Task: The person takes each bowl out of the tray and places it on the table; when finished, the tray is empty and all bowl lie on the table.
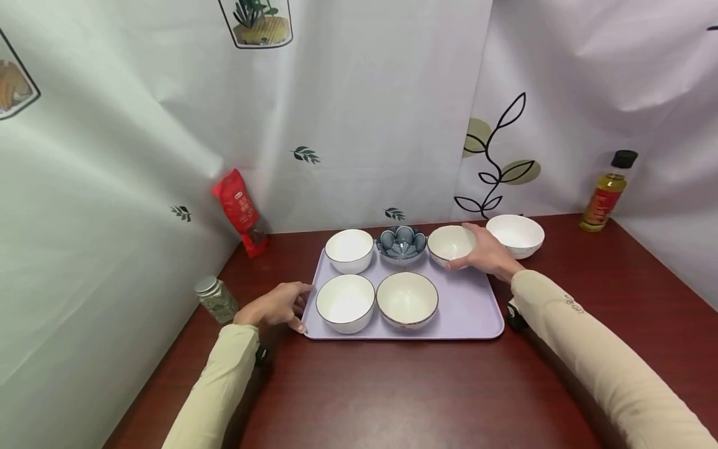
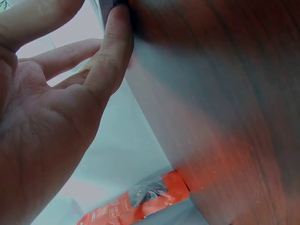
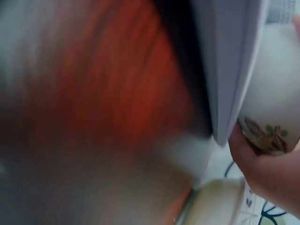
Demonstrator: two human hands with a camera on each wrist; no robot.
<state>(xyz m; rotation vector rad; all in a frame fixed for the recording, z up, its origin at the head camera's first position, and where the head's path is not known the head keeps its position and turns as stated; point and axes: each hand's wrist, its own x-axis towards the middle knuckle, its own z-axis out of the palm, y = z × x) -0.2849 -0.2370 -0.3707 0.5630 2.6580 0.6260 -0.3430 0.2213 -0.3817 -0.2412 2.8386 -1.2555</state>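
Note:
My right hand (image 1: 483,252) grips a cream bowl (image 1: 449,242) by its right side, at the back right of the lilac tray (image 1: 465,305). In the right wrist view this bowl (image 3: 276,79) shows a flower print, with fingers curved against it beside the tray's rim. My left hand (image 1: 278,304) rests at the tray's left edge, fingertips touching the rim, fingers loosely bent. Also on the tray are a white bowl (image 1: 349,251) at back left, a blue-grey patterned bowl (image 1: 401,244), and two bowls in front, one white (image 1: 344,303) and one cream (image 1: 407,300).
Another white bowl (image 1: 515,234) stands on the dark red table (image 1: 404,393), right behind the tray. An oil bottle (image 1: 606,193) is in the back right corner. At left are a red packet (image 1: 241,209) and a glass jar (image 1: 217,300). Curtains (image 1: 387,112) enclose the table.

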